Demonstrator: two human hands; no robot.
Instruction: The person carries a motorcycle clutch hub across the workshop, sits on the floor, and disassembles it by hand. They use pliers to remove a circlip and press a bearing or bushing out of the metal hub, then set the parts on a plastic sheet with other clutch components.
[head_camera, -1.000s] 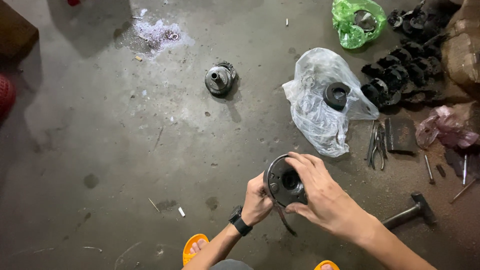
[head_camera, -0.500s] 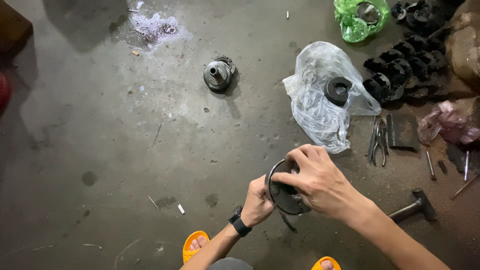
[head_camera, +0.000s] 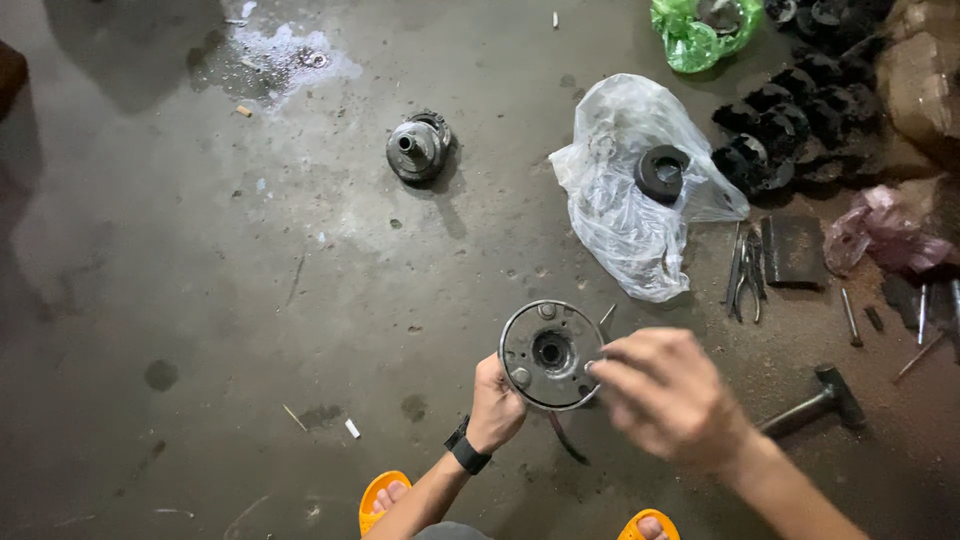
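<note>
Grimy concrete floor (head_camera: 200, 300) all round. Left hand (head_camera: 497, 405) clamps the round metal plate (head_camera: 551, 354) by its lower rim, above the floor; right hand (head_camera: 665, 400) fingertips, loosely apart, touch its edge. Looks stiff, heavyish, greasy; the rim seems best to hold.

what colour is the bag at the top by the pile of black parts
Bright green, translucent plastic; it shows in the head view, at the top edge right of centre.
</note>
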